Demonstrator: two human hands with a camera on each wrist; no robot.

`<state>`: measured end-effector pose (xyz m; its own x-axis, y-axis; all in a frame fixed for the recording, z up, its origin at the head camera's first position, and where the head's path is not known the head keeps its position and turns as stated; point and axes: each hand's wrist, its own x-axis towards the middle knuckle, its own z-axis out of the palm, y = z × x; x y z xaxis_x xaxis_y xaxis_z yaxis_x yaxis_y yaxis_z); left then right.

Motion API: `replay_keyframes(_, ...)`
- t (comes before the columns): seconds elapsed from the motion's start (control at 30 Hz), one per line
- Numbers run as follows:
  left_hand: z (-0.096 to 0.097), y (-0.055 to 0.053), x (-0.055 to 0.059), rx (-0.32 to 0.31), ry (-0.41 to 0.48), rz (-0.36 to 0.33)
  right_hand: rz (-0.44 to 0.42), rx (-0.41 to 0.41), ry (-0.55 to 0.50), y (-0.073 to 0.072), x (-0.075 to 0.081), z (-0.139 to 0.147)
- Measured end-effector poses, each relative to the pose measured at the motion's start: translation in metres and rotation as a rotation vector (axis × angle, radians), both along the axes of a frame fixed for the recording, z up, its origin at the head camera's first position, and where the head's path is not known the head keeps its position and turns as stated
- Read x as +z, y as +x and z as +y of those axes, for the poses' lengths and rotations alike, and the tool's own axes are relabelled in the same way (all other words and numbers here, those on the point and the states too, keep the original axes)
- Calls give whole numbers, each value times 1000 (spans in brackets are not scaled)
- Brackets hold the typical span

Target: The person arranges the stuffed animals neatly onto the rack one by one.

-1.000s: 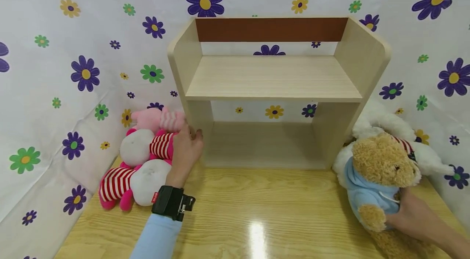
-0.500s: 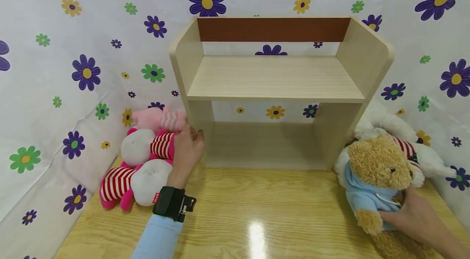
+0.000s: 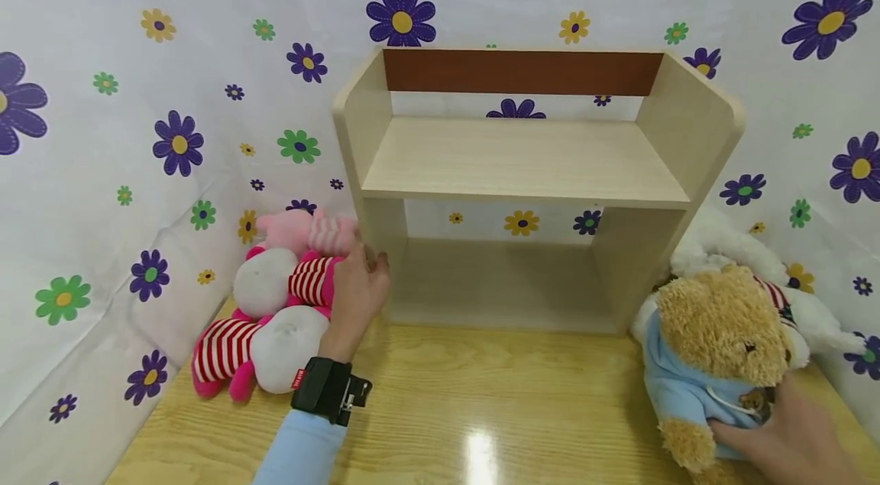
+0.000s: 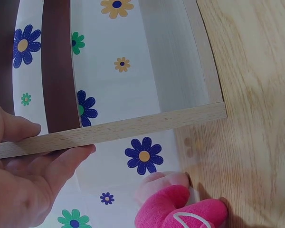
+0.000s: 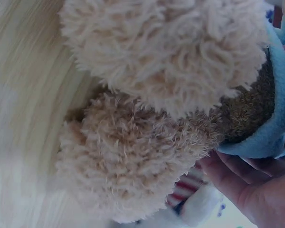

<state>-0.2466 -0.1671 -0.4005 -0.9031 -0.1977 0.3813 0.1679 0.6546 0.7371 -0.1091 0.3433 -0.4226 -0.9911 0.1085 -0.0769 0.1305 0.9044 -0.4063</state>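
A small two-tier wooden shelf (image 3: 529,156) stands against the patterned backdrop. My left hand (image 3: 356,302) grips its left side panel; in the left wrist view, the thumb lies on one face of the panel edge (image 4: 152,122) and the fingers on the other. At the right, my right hand (image 3: 791,435) holds a tan teddy bear (image 3: 722,324) round the body, over its light blue hoodie (image 3: 681,378). The bear's fuzzy legs (image 5: 133,152) fill much of the right wrist view, above the wooden tabletop. Part of the right hand is hidden behind the bear.
Left of the shelf lie several pink plush toys: one light pink (image 3: 292,229), others with red-striped bodies (image 3: 223,347). A white plush toy (image 3: 818,317) with a striped piece lies behind the bear, close to the shelf's right side. The wooden table (image 3: 509,401) runs beneath.
The head view has tilted slightly, so the scene sits lower. The teddy bear has turned a little in my right hand and come nearer. My left hand keeps its grip on the panel.
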Motion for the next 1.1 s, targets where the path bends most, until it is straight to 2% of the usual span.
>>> replay_keyframes(0.2,-1,-1,-2,5,-29,37,119,12,-71,2,6,-29)
replay_keyframes(0.43,-3,1,0,-4,-4,21,253,40,-134,-14,12,-75)
replay_keyframes(0.5,-3,1,0,-6,9,11,250,41,-169,-19,13,-88)
replay_keyframes(0.73,-2,0,0,-36,12,-17,320,47,-280,-37,11,-119)
replay_keyframes(0.93,-4,0,1,-56,-4,10,308,34,-330,-50,6,-130)
replay_keyframes(1.1,-6,2,1,-77,-5,5,301,1,-362,-55,2,-135)
